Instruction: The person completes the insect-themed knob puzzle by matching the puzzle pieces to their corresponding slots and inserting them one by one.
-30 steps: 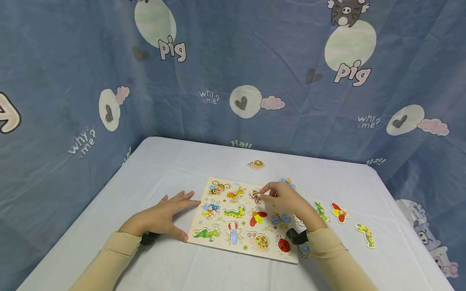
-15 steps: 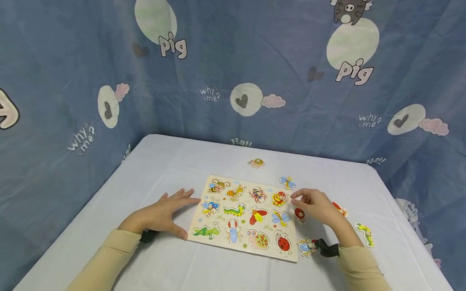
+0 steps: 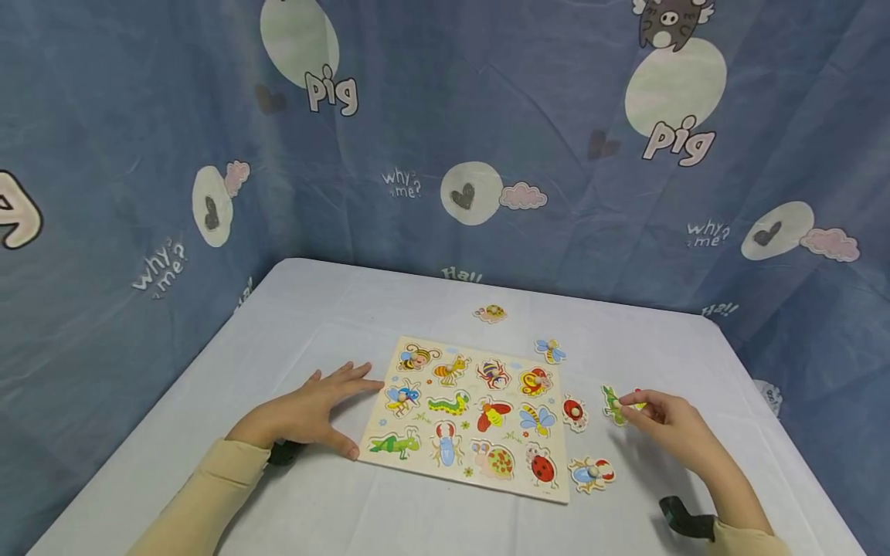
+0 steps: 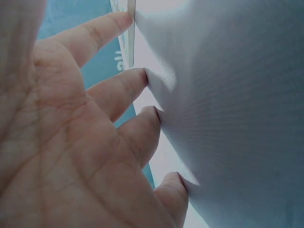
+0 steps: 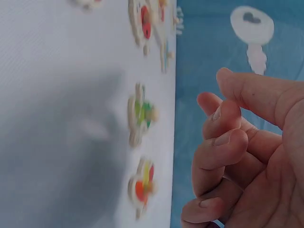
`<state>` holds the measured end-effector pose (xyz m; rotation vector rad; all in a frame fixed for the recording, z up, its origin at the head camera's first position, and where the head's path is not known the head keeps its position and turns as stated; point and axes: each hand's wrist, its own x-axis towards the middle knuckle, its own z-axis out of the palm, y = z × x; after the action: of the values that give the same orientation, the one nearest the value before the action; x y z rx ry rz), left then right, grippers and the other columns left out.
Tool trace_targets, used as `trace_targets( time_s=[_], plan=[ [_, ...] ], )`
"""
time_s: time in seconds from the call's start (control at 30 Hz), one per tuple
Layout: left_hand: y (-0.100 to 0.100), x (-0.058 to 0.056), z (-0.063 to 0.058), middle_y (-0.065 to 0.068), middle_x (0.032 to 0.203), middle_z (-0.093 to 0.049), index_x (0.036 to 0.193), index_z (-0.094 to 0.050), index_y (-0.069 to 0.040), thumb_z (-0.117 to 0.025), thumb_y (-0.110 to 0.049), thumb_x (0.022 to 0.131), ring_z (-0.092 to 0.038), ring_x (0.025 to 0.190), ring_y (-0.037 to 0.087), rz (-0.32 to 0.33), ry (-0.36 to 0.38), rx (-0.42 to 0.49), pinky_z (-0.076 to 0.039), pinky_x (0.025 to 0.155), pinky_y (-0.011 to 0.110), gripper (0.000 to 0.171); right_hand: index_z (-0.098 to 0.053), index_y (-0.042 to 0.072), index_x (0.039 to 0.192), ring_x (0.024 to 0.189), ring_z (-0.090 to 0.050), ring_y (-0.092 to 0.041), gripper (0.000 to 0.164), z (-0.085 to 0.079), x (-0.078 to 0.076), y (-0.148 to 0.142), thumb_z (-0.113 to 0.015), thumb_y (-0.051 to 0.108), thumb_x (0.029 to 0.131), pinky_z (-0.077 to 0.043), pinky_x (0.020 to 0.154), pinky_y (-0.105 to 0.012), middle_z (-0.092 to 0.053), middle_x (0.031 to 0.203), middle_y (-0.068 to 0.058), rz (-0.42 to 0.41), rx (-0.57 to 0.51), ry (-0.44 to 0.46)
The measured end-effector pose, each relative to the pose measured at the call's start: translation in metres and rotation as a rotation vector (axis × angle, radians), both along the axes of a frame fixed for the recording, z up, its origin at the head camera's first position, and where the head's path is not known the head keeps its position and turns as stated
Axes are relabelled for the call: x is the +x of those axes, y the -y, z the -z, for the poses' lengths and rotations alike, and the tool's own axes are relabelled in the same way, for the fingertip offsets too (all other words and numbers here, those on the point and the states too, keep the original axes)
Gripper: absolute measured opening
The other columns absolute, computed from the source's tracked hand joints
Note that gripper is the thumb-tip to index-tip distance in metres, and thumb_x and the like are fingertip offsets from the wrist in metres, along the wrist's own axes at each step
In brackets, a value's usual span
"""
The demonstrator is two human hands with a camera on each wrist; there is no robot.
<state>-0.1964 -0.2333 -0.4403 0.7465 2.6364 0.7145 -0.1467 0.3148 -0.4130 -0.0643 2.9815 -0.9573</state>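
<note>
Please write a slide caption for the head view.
Left hand touches the puzzle board; right hand hovers near a loose grasshopper piece.

A small space enclosed by cloth, perhaps a makeshift recording booth: creased blue fabric [image 3: 389, 93] printed with cartoon pigs [image 3: 667, 23], hearts [image 3: 463, 196] and pink clouds [image 3: 524, 196] hangs behind and beside a white-covered surface [image 3: 320, 309]; whether a home or a studio lies beyond cannot be told

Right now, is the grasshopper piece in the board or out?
Out: the grasshopper piece lies on the table, apart from the board.
</note>
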Motion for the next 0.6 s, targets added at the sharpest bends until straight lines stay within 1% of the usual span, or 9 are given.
trace_targets(
  time_s=[0.13, 0.27, 0.4, 0.6],
  plan=[
    [-0.001, 0.001, -0.003, 0.011, 0.168, -0.021, 0.152, -0.044, -0.028, -0.088, -0.060, 0.059, -0.009, 0.155, 0.043, 0.002, -0.004, -0.003, -0.003, 0.114, 0.078, 0.108, -0.070, 0.005, 0.118, 0.062, -0.042, -0.006, 0.035, 0.004, 0.011, -0.018, -0.068, 0.033, 0.096, -0.036, 0.054, -0.024, -0.048, 0.071, 0.001, 0.040, -0.014, 0.024],
    [-0.001, 0.001, -0.005, 0.013, 0.168, -0.021, 0.153, -0.043, -0.027, -0.088, -0.060, 0.060, -0.010, 0.155, 0.044, 0.007, -0.009, -0.007, -0.003, 0.114, 0.079, 0.108, -0.069, 0.007, 0.123, 0.063, -0.042, -0.007, 0.042, 0.009, 0.019, -0.033, -0.066, 0.039, 0.097, -0.035, 0.054, -0.025, -0.048, 0.070, 0.001, 0.088, 0.000, 0.063],
    [-0.001, 0.001, -0.005, 0.012, 0.168, -0.020, 0.153, -0.043, -0.028, -0.088, -0.059, 0.061, -0.009, 0.155, 0.044, 0.003, -0.004, -0.006, -0.002, 0.114, 0.078, 0.107, -0.068, 0.007, 0.126, 0.060, -0.043, -0.008, 0.046, 0.011, 0.023, -0.046, -0.064, 0.043, 0.097, -0.038, 0.052, -0.025, -0.048, 0.069, 0.002, 0.130, -0.009, 0.099],
    [-0.002, 0.000, -0.003, 0.010, 0.168, -0.020, 0.152, -0.044, -0.029, -0.087, -0.062, 0.059, -0.009, 0.156, 0.042, -0.009, -0.005, -0.015, -0.002, 0.115, 0.077, 0.108, -0.062, 0.002, 0.132, 0.061, -0.049, -0.012, 0.052, 0.015, 0.026, -0.065, -0.063, 0.041, 0.098, -0.044, 0.053, -0.026, -0.051, 0.069, -0.001, 0.168, -0.045, 0.192]
  ],
)
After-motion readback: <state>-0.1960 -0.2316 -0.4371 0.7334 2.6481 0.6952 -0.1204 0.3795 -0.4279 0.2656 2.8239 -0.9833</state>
